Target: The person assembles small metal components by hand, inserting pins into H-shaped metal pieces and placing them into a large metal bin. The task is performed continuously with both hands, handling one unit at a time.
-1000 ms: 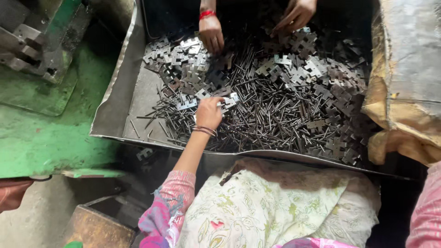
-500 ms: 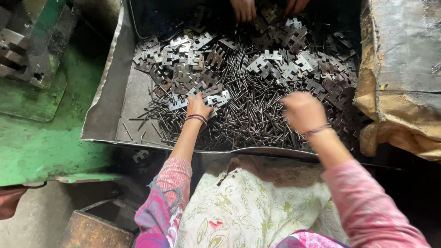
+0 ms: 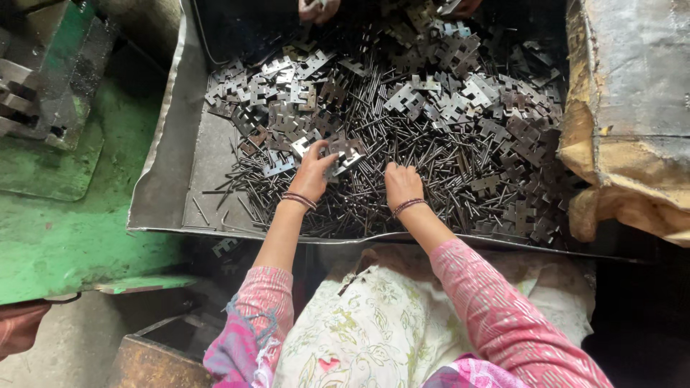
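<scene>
Left hand [image 3: 313, 172]: curled over a small bunch of notched metal plates [image 3: 343, 151], fingers closed on them at the near middle of the heap.
Right hand [image 3: 402, 185]: palm down, fingers bent and pressed into the thin metal rods [image 3: 431, 154]; whether anything is pinched inside, cannot tell.
Held plates: just beyond and to the right of the left hand's fingertips, lying flat, tilted a little off the heap.
Nearer hand: left, already on the plates; right just beside, a short gap of rods between the two.
Rod axis: mostly running away from the body, slanting up and to the right, across the line joining the hands.
Loose plates: thickest beyond the left hand and along the far right of the metal tray [image 3: 169, 183].
Tray: shallow, grey, near-left corner bare sheet with a few stray rods.
Other person's hands [image 3: 320, 8]: at the far edge, well apart from both near hands.
Surroundings: green machine base [image 3: 65, 237] on the left, floral cloth [image 3: 359, 323] over the lap below the tray's rim.
</scene>
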